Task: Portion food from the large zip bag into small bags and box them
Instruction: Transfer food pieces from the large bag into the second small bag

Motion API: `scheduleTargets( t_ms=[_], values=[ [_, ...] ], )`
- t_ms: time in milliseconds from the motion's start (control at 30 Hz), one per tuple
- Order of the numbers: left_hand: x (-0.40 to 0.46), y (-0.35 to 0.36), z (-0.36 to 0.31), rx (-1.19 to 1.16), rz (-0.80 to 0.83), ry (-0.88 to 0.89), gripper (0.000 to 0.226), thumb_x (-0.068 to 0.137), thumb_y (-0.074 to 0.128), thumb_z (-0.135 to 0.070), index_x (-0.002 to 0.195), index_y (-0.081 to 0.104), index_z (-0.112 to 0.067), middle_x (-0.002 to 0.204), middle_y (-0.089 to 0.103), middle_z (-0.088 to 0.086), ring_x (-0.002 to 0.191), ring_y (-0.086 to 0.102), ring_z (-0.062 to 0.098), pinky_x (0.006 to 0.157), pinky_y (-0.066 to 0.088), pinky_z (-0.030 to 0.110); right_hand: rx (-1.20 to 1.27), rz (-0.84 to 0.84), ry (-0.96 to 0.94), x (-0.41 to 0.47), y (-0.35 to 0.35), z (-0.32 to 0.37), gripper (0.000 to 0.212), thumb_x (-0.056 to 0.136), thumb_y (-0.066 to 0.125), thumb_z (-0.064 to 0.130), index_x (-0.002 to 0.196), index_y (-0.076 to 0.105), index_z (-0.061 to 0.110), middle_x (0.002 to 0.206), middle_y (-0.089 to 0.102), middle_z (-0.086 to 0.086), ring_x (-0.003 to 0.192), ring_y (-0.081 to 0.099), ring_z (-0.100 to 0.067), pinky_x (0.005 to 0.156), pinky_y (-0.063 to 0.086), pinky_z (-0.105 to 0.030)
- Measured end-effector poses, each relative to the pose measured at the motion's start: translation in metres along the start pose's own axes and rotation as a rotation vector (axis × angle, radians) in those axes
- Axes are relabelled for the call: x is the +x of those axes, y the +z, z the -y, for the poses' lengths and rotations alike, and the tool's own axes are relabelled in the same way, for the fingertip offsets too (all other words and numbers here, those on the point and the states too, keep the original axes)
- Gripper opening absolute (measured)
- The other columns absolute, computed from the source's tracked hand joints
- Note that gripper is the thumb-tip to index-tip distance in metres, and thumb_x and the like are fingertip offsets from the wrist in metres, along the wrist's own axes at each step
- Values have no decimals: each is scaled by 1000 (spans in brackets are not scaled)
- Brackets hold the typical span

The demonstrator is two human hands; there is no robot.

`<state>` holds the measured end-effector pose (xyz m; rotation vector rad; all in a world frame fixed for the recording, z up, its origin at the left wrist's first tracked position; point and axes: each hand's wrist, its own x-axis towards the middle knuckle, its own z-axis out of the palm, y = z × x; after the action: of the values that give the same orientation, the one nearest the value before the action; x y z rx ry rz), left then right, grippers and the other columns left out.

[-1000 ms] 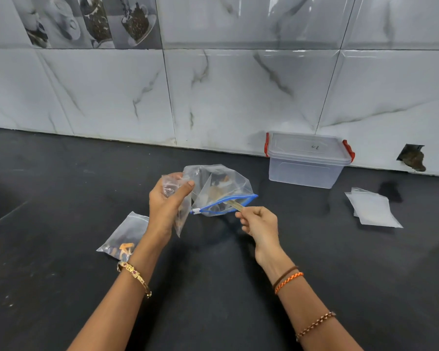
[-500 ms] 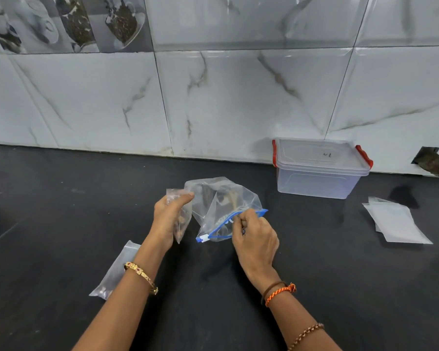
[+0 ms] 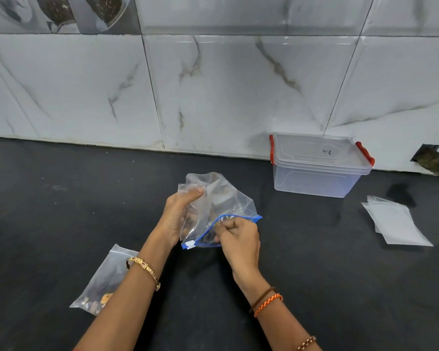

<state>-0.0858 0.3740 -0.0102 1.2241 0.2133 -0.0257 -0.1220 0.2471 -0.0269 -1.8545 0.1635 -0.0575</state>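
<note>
Right hand (image 3: pixel 238 236) has re-entered the blue-zippered clear large bag (image 3: pixel 221 206) — fingers curled, pinching food; left hand (image 3: pixel 178 214) grips bag wall.

head view, looking down, close over counter (image 3: pixel 61 198)

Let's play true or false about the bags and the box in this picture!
1. The plastic box has its lid on. True.
2. The box's clips are green. False: they are red.
3. The right hand is at the blue-edged mouth of the large zip bag. True.
4. The left hand rests flat on the counter. False: it holds bag plastic up off the counter.
5. A small bag with food lies by the left forearm. True.
</note>
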Motion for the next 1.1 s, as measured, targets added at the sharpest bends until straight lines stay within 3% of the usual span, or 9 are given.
scheduleTargets(
  t_ms=[100, 167, 267, 667, 800, 867, 967, 1033, 1100],
  values=[
    [0, 2, 1, 5, 46, 32, 42, 68, 68, -25, 102, 64, 1, 86, 64, 13, 79, 63, 25, 68, 53, 32, 430, 31, 220, 2, -4, 5, 23, 82, 60, -1, 62, 62, 10, 49, 59, 2, 46, 53, -5, 53, 44, -17],
    [1, -1, 2, -12, 20, 55, 29, 74, 68, -21, 95, 65, -2, 79, 67, 8, 73, 65, 21, 62, 54, 29, 555, 38, 308, 3, -12, 10, 19, 82, 60, -2, 66, 62, 7, 46, 59, 2, 37, 46, 0, 40, 36, -11],
    [-2, -6, 1, -45, -17, 95, 14, 82, 61, -17, 89, 66, -6, 74, 70, 5, 70, 67, 18, 61, 55, 28, 609, 42, 353, 1, -22, 9, 13, 83, 59, -1, 73, 63, 5, 46, 61, 4, 37, 44, 0, 38, 33, -11],
    [-10, -14, 0, -48, 5, 84, 31, 69, 66, -26, 97, 67, -12, 92, 71, 7, 88, 68, 23, 80, 54, 40, 553, -92, 263, -6, -41, 3, 16, 85, 57, 2, 71, 61, 8, 54, 62, 0, 47, 46, -3, 43, 38, -11],
    [-5, -12, 3, -34, -1, 55, 40, 70, 67, -26, 104, 65, -5, 98, 67, 14, 93, 64, 30, 86, 50, 46, 409, -160, 199, -2, -29, 0, 16, 83, 59, 6, 68, 62, 12, 57, 66, 2, 50, 52, -2, 58, 42, -24],
    [0, -11, 5, -57, 3, 27, 41, 69, 68, -24, 103, 65, -2, 96, 66, 17, 90, 63, 33, 84, 51, 45, 272, -187, 151, 2, -22, 1, 13, 81, 59, 8, 69, 63, 12, 55, 66, 6, 51, 55, -2, 61, 45, -26],
    [11, -8, 5, -96, 51, 14, 45, 69, 65, -23, 106, 61, 3, 92, 65, 18, 81, 66, 29, 69, 57, 37, 94, -174, 71, 9, -13, 6, 11, 79, 58, 11, 70, 63, 11, 54, 65, 8, 53, 57, 2, 60, 44, -19],
    [14, -5, 4, -75, 119, 10, 47, 70, 62, -23, 107, 60, 5, 87, 65, 18, 74, 66, 26, 62, 56, 32, 43, -128, 50, 12, -8, 8, 13, 80, 58, 12, 68, 61, 14, 52, 63, 9, 50, 55, 4, 57, 41, -14],
    [18, -3, 5, -43, 194, 10, 42, 72, 60, -24, 103, 60, 5, 81, 64, 15, 68, 65, 20, 58, 53, 26, 97, -91, 74, 14, -2, 7, 14, 80, 58, 10, 67, 60, 15, 51, 65, 5, 45, 55, 3, 56, 43, -17]
  ],
)
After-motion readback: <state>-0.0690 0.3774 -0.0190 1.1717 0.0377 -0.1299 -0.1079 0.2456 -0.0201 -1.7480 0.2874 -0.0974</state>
